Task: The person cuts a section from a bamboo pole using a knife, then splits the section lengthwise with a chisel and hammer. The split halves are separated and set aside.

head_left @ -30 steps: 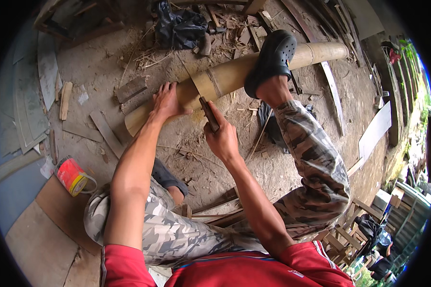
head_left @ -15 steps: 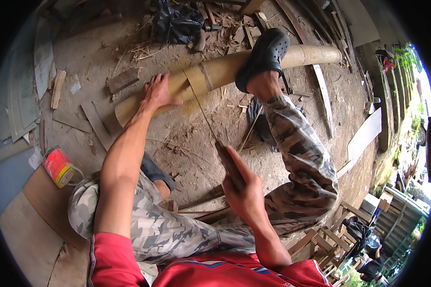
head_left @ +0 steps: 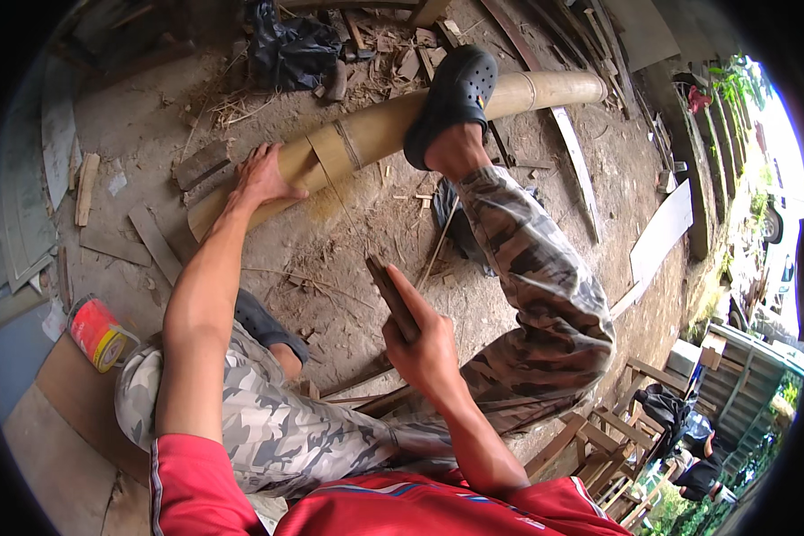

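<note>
Bamboo pole (head_left: 384, 118) lies toward dirt floor's (head_left: 138, 116) far edge, left hand (head_left: 261, 179) spread on its left part, right hand (head_left: 427, 344) wrapped round saw handle (head_left: 391, 297). Cut (head_left: 316, 157) begun; pole looks unsevered, rest apparently left to saw

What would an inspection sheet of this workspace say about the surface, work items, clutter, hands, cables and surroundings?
Surface: brown ground, littered with debris
Work items: bamboo pole lying under a black clog; saw, thin blade across the pole
Clutter: wood scraps, black plastic bag, red-and-yellow tub
Hands: left hand on the pole; right hand gripping the saw handle
Cables: nothing seen
Surroundings: greenery at right
</note>
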`<action>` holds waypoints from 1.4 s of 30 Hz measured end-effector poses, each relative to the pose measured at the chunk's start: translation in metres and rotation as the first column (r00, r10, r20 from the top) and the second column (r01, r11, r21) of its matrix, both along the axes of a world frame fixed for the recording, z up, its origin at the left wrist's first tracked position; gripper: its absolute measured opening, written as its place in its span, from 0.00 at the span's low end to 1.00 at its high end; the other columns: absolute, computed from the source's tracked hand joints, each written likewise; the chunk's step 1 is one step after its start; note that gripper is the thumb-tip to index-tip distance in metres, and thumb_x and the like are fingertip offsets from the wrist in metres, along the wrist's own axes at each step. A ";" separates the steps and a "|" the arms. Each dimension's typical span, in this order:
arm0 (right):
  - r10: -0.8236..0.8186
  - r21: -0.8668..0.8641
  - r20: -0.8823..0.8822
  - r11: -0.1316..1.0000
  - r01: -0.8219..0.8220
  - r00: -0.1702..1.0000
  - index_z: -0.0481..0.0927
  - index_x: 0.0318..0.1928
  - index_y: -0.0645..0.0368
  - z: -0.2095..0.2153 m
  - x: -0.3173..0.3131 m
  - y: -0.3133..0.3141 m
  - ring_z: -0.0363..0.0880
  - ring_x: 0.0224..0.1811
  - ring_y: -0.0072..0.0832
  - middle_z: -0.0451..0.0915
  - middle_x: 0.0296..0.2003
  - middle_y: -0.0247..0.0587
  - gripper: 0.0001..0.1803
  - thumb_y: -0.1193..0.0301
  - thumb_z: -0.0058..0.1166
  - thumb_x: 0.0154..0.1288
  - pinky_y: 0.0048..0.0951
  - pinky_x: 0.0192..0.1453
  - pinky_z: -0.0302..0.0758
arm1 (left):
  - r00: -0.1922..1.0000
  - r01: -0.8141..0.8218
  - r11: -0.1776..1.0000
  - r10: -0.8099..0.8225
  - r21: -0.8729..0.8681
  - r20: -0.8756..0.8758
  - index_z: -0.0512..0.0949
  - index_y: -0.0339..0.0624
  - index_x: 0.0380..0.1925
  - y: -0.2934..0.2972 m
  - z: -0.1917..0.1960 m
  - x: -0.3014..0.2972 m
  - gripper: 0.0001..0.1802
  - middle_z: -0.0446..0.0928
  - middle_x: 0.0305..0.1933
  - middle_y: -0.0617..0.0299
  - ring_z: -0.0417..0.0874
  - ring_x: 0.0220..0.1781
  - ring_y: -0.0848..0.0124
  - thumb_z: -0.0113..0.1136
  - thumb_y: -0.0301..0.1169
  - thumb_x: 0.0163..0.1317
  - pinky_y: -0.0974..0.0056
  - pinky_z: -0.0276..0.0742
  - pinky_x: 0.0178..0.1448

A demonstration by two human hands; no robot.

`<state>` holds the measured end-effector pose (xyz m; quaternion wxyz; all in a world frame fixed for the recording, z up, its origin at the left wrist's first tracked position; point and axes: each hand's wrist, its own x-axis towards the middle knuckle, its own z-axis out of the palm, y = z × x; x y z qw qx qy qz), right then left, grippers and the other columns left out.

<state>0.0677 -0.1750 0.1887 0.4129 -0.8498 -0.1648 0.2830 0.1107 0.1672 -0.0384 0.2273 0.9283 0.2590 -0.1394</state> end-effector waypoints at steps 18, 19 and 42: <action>0.041 0.056 0.052 0.997 -0.044 0.998 0.68 0.73 0.49 -0.113 0.067 0.077 0.84 0.49 0.56 0.83 0.46 0.64 0.37 0.77 0.53 0.60 0.45 0.55 0.80 | 0.999 -0.049 0.998 0.048 0.043 0.020 0.60 0.44 0.72 -0.027 0.006 -0.003 0.69 0.63 0.72 0.51 0.62 0.76 0.50 0.84 0.57 0.28 0.35 0.63 0.72; 0.039 0.109 0.091 0.993 -0.049 0.995 0.68 0.73 0.49 -0.134 0.065 0.066 0.85 0.51 0.54 0.83 0.49 0.63 0.38 0.77 0.53 0.60 0.45 0.56 0.80 | 0.999 -0.037 0.999 0.037 0.015 0.001 0.60 0.43 0.72 -0.026 0.008 0.000 0.69 0.64 0.72 0.51 0.62 0.75 0.50 0.84 0.57 0.28 0.35 0.63 0.72; 0.074 0.047 0.032 0.996 -0.076 0.997 0.72 0.69 0.60 0.006 0.010 -0.013 0.80 0.64 0.36 0.81 0.58 0.56 0.34 0.83 0.47 0.59 0.32 0.64 0.75 | 0.998 -0.062 0.997 0.062 -0.041 -0.006 0.56 0.43 0.75 -0.026 0.000 0.001 0.75 0.58 0.75 0.45 0.57 0.78 0.45 0.86 0.57 0.24 0.33 0.54 0.76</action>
